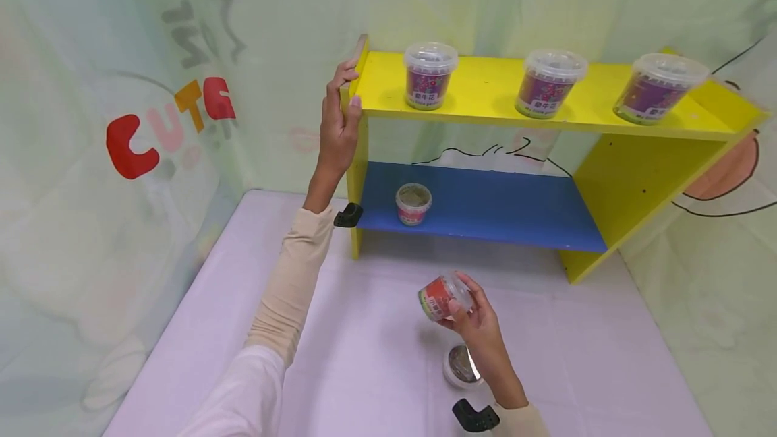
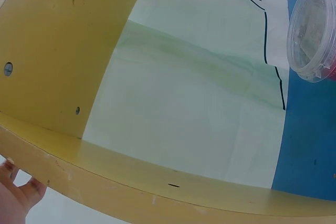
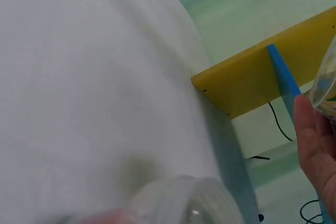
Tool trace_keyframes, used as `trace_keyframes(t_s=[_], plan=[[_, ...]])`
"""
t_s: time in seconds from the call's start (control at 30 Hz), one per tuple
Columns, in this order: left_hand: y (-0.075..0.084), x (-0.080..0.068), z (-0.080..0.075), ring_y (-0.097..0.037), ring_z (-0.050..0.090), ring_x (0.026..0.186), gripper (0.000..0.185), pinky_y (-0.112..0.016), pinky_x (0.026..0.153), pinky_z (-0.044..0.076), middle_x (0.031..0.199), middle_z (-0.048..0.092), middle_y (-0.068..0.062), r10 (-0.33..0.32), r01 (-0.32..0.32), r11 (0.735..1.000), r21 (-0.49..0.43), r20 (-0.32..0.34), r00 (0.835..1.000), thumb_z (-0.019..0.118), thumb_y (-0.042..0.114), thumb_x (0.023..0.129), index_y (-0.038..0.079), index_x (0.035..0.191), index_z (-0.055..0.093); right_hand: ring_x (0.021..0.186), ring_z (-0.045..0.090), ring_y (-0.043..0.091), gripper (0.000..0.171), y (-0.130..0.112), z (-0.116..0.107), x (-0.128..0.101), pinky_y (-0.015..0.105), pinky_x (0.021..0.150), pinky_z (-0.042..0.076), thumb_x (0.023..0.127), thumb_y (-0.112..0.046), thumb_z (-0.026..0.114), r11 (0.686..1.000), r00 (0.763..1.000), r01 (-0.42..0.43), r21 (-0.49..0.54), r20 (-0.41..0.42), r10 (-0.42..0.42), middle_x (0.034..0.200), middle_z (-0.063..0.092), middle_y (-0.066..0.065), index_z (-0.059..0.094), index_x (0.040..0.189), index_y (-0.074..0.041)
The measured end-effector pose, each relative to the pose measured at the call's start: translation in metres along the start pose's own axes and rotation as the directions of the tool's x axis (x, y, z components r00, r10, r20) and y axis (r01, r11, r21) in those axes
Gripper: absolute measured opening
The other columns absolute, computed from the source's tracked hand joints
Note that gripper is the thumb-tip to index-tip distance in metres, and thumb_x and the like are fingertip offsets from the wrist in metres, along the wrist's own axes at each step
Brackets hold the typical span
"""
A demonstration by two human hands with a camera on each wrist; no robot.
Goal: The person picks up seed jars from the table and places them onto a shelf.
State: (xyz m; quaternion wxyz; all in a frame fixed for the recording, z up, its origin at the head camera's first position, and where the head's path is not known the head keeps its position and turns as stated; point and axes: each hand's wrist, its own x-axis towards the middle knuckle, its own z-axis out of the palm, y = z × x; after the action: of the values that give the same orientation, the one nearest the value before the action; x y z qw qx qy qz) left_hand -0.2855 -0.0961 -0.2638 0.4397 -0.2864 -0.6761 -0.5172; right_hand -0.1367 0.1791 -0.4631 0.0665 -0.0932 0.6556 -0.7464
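The right hand (image 1: 479, 322) is holding a small red-labelled tub (image 1: 442, 297) in a curled grip, tipped on its side above the bench (image 1: 364, 356), with another clear tub (image 1: 460, 364) sitting on the bench just below the wrist. The left hand (image 1: 337, 120) is pressing against the top left corner of the yellow shelf unit (image 1: 637, 181), fingers straight and thumb hooked on the front edge. One tub (image 1: 413, 204) is standing on the blue lower shelf (image 1: 516, 211), and three purple-labelled tubs (image 1: 548, 83) are lining the top board.
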Motion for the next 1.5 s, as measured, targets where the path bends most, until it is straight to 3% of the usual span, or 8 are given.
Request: trace_keyframes(t_s=[0.3,0.43,0.53,0.67,0.8,1.03,1.23,1.5], plan=[[0.0,0.004,0.0,-0.044,0.033,0.137,0.034,-0.026,0.113,0.025,0.143,0.037,-0.035,0.013,-0.013,1.0,-0.01,0.001,1.0,0.037,-0.001,0.094,-0.016,0.124,0.037,0.12,0.048,0.013,0.06,-0.054,-0.046,0.036,0.031,0.083,0.058,0.101,-0.005,0.046,0.978,0.985,0.169,0.125,-0.045,-0.165,0.137,0.036,0.002,0.018,0.155,-0.011],[0.001,0.002,0.0,-0.041,0.035,0.137,0.034,-0.029,0.112,0.029,0.146,0.036,-0.033,-0.03,0.03,0.999,-0.014,0.003,1.0,0.037,0.0,0.095,-0.014,0.125,0.037,0.121,0.044,0.015,0.065,-0.073,-0.067,0.055,0.025,0.083,0.056,0.099,-0.006,0.05,0.985,0.981,0.167,0.046,-0.11,-0.161,0.135,0.037,-0.002,0.019,0.156,-0.015],[0.002,0.0,-0.001,-0.041,0.035,0.136,0.034,-0.033,0.113,0.031,0.147,0.035,-0.032,-0.048,0.048,0.999,-0.01,0.012,0.999,0.037,0.0,0.095,-0.014,0.126,0.037,0.116,0.046,0.014,0.071,-0.078,-0.076,0.069,0.018,0.079,0.055,0.096,-0.01,0.059,0.981,0.97,0.14,-0.132,-0.18,-0.163,0.133,0.038,-0.004,0.022,0.155,-0.018],[0.002,0.0,0.0,-0.041,0.035,0.135,0.035,-0.032,0.113,0.03,0.147,0.035,-0.032,-0.045,0.045,0.999,-0.001,0.017,0.999,0.037,0.0,0.095,-0.014,0.127,0.036,0.123,0.047,0.024,0.078,-0.078,-0.087,0.09,0.011,0.078,0.052,0.092,-0.023,0.066,0.902,0.955,0.073,-0.426,-0.231,-0.186,0.142,0.038,0.007,0.021,0.155,-0.019],[0.001,0.001,-0.001,-0.041,0.035,0.133,0.033,-0.028,0.106,0.031,0.146,0.035,-0.033,-0.027,0.027,1.0,-0.007,0.009,1.0,0.037,-0.001,0.095,-0.014,0.125,0.037,0.134,0.04,0.038,0.085,-0.073,-0.097,0.11,0.007,0.08,0.048,0.091,-0.026,0.068,0.842,0.965,0.061,-0.537,-0.184,-0.187,0.151,0.033,0.021,0.014,0.154,-0.009],[0.0,-0.002,0.0,-0.044,0.039,0.128,0.034,-0.029,0.103,0.033,0.146,0.035,-0.034,-0.026,0.026,0.999,-0.023,0.011,1.0,0.037,0.0,0.094,-0.016,0.124,0.037,0.117,0.05,0.026,0.078,-0.051,-0.107,0.126,0.013,0.067,0.053,0.089,-0.011,0.07,0.823,0.977,0.092,-0.561,-0.108,-0.183,0.142,0.043,0.026,0.021,0.148,0.002],[-0.002,-0.003,0.0,-0.046,0.039,0.127,0.032,-0.031,0.102,0.033,0.143,0.036,-0.036,0.015,-0.015,1.0,-0.011,0.012,1.0,0.037,-0.002,0.093,-0.016,0.122,0.036,0.134,0.039,0.038,0.081,-0.043,-0.106,0.129,0.021,0.062,0.056,0.09,-0.006,0.067,0.856,0.987,0.117,-0.504,-0.034,-0.155,0.148,0.034,0.026,0.017,0.152,-0.002],[-0.046,-0.004,0.002,-0.021,0.034,0.139,0.036,-0.03,0.112,0.029,0.15,0.036,-0.021,0.025,-0.026,1.0,0.013,0.014,1.0,0.038,0.014,0.098,-0.003,0.13,0.037,0.142,0.029,0.042,0.087,-0.029,-0.112,0.138,0.024,0.074,0.056,0.09,-0.014,0.07,0.863,0.991,0.09,-0.496,-0.038,-0.125,0.155,0.029,0.022,0.013,0.154,-0.007]])
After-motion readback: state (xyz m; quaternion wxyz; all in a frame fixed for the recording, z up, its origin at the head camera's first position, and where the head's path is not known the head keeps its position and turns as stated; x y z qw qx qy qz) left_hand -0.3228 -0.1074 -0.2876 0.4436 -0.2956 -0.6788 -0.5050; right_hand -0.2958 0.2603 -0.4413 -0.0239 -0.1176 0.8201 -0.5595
